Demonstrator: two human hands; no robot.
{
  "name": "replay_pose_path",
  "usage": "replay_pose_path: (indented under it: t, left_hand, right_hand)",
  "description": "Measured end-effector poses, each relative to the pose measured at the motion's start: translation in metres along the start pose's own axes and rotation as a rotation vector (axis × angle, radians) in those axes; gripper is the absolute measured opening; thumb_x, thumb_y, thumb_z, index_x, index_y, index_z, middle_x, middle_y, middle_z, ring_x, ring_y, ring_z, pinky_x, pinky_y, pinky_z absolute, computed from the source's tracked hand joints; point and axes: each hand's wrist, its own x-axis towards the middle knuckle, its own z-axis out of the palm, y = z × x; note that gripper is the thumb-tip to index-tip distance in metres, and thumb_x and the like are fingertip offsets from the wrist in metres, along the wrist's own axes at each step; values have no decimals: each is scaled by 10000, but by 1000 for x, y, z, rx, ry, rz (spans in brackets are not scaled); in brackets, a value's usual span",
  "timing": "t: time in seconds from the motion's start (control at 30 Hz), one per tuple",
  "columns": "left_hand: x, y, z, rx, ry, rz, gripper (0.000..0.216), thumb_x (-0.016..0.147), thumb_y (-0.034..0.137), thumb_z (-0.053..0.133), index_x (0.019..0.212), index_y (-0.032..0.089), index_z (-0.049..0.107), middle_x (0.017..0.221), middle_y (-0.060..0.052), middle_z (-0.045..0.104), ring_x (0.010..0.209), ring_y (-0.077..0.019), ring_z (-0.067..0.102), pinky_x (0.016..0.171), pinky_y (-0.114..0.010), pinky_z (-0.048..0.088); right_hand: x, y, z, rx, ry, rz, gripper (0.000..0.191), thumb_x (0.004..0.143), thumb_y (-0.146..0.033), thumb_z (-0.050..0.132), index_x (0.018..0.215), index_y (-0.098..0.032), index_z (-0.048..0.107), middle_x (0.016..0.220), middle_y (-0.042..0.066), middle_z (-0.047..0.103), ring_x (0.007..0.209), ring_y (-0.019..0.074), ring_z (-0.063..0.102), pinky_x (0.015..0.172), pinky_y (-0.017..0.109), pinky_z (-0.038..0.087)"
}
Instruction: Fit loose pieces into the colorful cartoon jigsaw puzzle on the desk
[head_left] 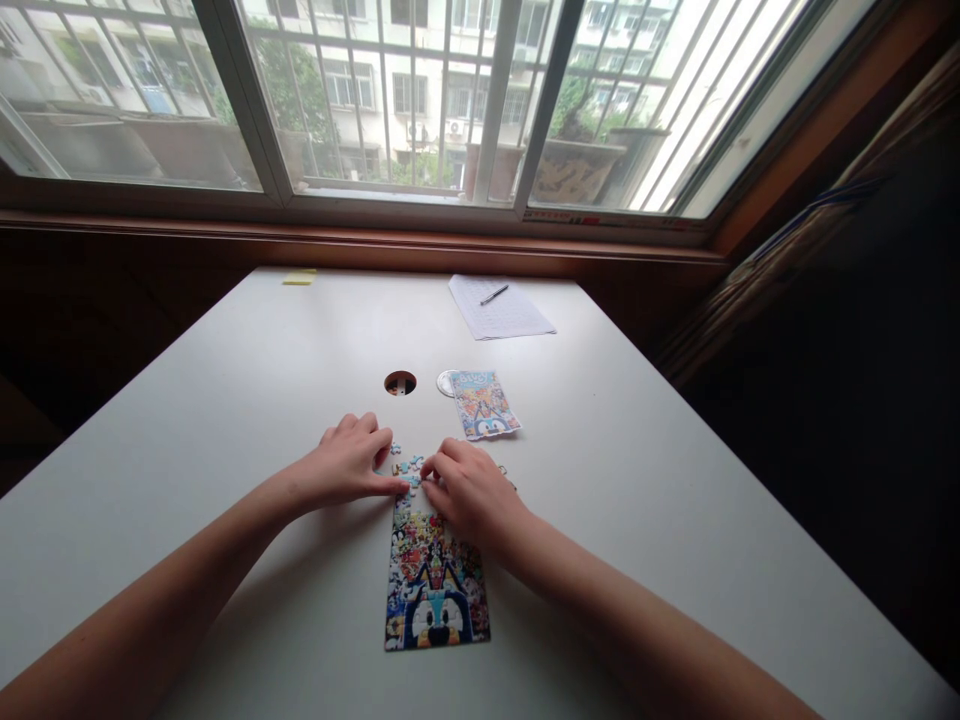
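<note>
A jigsaw puzzle [437, 590], partly assembled, lies flat in front of me and shows a blue cartoon dog's face at its near end. Loose light-blue puzzle pieces [411, 464] are scattered around its far end. My left hand [352, 460] rests at the far left corner, thumb stretched onto the pieces and fingers curved away from it, with nothing seen in its grasp. From the right, my right hand [472, 490] bends over the far end, thumb and fingertips pinched at a small puzzle piece. Its palm hides the puzzle's far right side and part of some pieces beyond.
A picture sheet [484, 403] with the same dog lies beyond my right hand, overlapping a round silvery lid [445, 383]. Left of it is a cable hole [400, 383]. Farther back are paper sheets [502, 318] with a pen [494, 295], and yellow notes [299, 277] by the window.
</note>
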Motion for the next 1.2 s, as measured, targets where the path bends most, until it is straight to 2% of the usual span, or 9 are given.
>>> replay_pose_path:
  t: [0.27, 0.77, 1.2]
  left_hand:
    - [0, 0, -1, -4, -1, -2, 580, 740, 779, 605, 806, 206, 544, 1028, -95, 533, 998, -324, 450, 819, -409, 387]
    - [0, 1, -1, -10, 1, 1, 587, 742, 784, 596, 807, 204, 533, 1031, -95, 536, 986, -313, 448, 809, -401, 378]
    - [1, -3, 2, 0, 6, 9, 581, 761, 783, 570, 806, 206, 525, 1028, -97, 534, 978, -312, 446, 804, -398, 383]
  right_hand:
    - [-1, -4, 0, 17, 6, 23, 77, 934, -255, 661, 964, -196, 700, 949, 51, 636, 907, 201, 559, 807, 330, 398]
    - [-5, -6, 12, -63, 26, 47, 52, 972, -238, 600, 977, -192, 625, 998, 76, 611, 952, 246, 514, 829, 371, 361]
    - [-4, -3, 13, -31, 9, 48, 42, 963, -222, 623, 976, -183, 611, 1012, 75, 606, 938, 233, 518, 799, 352, 366]
